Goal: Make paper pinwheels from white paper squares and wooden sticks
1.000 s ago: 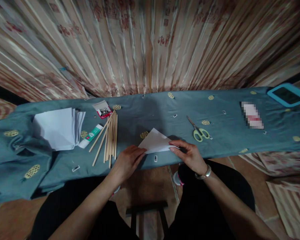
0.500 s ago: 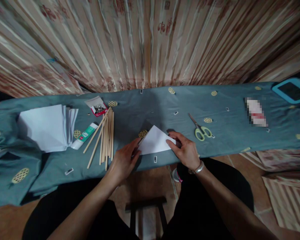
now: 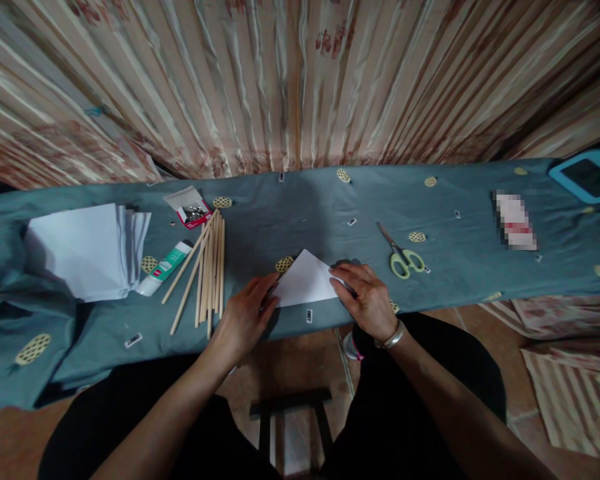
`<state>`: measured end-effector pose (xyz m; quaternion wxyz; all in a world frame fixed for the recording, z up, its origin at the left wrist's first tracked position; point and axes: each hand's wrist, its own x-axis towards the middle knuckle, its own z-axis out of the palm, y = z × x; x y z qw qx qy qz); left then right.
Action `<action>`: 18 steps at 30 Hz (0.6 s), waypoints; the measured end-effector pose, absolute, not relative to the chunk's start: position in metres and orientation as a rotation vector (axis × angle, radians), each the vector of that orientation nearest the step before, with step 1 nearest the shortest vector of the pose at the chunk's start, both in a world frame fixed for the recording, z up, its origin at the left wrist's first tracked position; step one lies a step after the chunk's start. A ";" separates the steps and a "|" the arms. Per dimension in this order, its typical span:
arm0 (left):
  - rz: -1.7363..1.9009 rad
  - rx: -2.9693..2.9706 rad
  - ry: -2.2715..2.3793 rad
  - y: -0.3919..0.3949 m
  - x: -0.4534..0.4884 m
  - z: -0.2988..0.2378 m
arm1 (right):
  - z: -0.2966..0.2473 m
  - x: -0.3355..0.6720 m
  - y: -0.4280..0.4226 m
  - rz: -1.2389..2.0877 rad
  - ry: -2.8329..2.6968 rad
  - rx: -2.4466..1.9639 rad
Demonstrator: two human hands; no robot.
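Note:
A white sheet of paper, folded into a triangle with its point facing away from me, lies near the front edge of the cloth-covered table. My left hand pinches its left corner between thumb and fingers. At the right corner, my right hand grips the paper in the same way, its fingers over the edge. Green-handled scissors lie to the right of my right hand. Left of my left hand is a bundle of thin wooden sticks.
A stack of white paper lies at the left, beside a green and white glue tube. Behind the sticks stands an open red and white box of small metal pieces. A blue-framed tablet and a blurred packet are at the right.
My right hand has shifted slightly inward along the paper's right side, its fingers covering more of that corner. My left hand stays at the left corner. The view has tilted slightly.

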<state>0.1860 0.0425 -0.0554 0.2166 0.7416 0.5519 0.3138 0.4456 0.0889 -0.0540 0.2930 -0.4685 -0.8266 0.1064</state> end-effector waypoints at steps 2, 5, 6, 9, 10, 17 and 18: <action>0.860 2.051 1.528 0.042 0.186 -0.055 | -0.054 0.446 0.089 0.269 -2.208 -1.246; 0.869 2.031 1.532 0.042 0.186 -0.054 | -0.053 0.446 0.088 0.268 -2.212 -1.251; 0.875 2.022 1.534 0.042 0.186 -0.054 | -0.053 0.446 0.088 0.274 -2.210 -1.255; 0.863 1.986 1.551 0.044 0.182 -0.052 | -0.054 0.446 0.089 0.294 -2.201 -1.273; 0.850 1.973 1.560 0.045 0.181 -0.051 | -0.054 0.446 0.089 0.295 -2.196 -1.274; 0.937 2.421 1.410 0.027 0.200 -0.034 | -0.055 0.445 0.090 0.248 -2.192 -1.239; 0.872 2.527 1.296 0.021 0.209 -0.033 | -0.055 0.445 0.090 0.244 -2.191 -1.235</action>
